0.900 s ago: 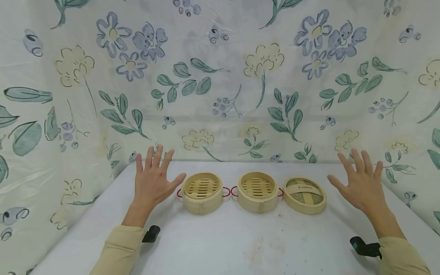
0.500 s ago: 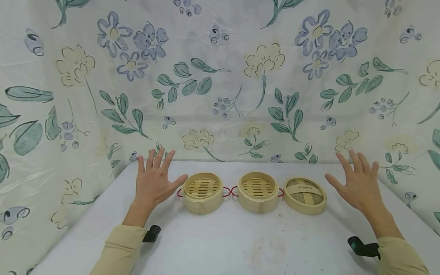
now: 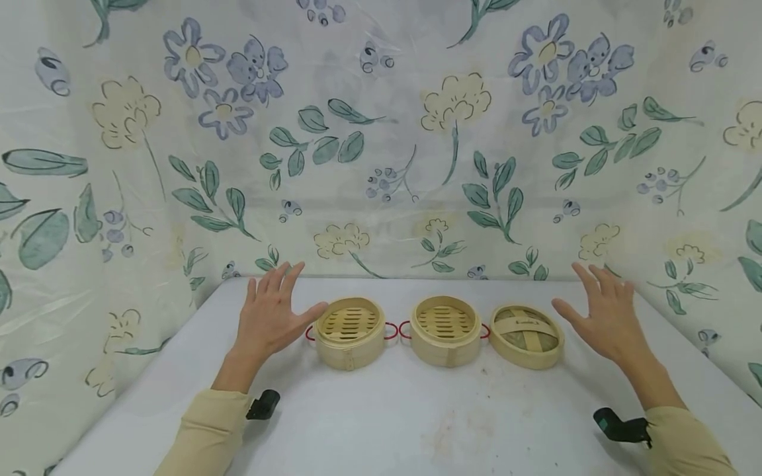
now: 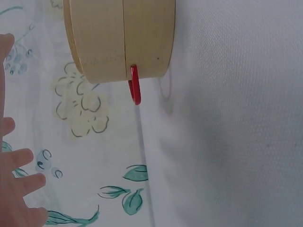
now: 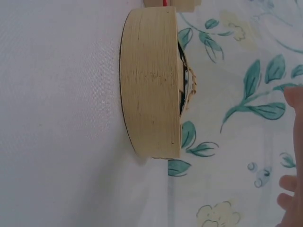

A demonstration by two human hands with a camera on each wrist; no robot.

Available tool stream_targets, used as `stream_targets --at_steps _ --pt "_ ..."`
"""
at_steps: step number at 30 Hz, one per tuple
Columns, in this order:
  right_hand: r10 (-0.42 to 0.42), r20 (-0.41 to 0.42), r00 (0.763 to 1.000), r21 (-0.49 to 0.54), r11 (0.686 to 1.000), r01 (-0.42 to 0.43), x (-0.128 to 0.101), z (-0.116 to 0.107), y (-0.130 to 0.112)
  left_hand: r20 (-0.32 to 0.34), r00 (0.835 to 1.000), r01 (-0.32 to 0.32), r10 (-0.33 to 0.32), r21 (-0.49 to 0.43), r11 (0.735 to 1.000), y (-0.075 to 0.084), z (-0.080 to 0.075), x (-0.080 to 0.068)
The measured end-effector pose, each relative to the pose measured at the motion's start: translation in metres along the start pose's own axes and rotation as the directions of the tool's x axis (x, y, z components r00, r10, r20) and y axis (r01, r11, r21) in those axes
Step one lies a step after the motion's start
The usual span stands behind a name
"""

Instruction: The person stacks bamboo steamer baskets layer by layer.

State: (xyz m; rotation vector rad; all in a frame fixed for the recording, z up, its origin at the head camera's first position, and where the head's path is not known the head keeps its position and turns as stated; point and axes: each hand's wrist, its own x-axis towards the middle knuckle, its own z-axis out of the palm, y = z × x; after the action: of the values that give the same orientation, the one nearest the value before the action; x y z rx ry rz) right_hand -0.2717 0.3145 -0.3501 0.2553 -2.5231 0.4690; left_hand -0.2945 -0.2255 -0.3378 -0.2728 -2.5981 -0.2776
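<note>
Three bamboo pieces stand in a row on the white table. On the left is a steamer basket (image 3: 350, 350) with a slatted floor and red side handles. A matching steamer basket (image 3: 446, 349) stands in the middle, and a round woven steamer lid (image 3: 527, 357) lies at the right. My left hand (image 3: 268, 320) is spread beside the left basket, its thumb overlapping the rim in the head view. To the right of the lid hovers my right hand (image 3: 608, 320), fingers extended and holding nothing. In the left wrist view, the red handle (image 4: 135, 87) sticks out toward the hand's side.
Behind the white table (image 3: 357, 423) hangs a flowered cloth (image 3: 381, 132), which also covers the sides. Brownish stains mark the tabletop in front of the middle basket. Black wrist cameras sit below the left wrist (image 3: 263, 404) and right wrist (image 3: 620, 427).
My right hand has moved left, closer to the lid. The left hand has shifted slightly right and down toward the left basket. Baskets and lid stay put.
</note>
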Motion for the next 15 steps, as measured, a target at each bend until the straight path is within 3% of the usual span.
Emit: stream_targets --at_steps 15 --pt "0.022 0.073 0.997 0.112 0.993 -0.030 0.002 0.004 -0.017 0.100 0.995 0.028 -0.018 -0.104 0.994 -0.001 0.002 -0.001"
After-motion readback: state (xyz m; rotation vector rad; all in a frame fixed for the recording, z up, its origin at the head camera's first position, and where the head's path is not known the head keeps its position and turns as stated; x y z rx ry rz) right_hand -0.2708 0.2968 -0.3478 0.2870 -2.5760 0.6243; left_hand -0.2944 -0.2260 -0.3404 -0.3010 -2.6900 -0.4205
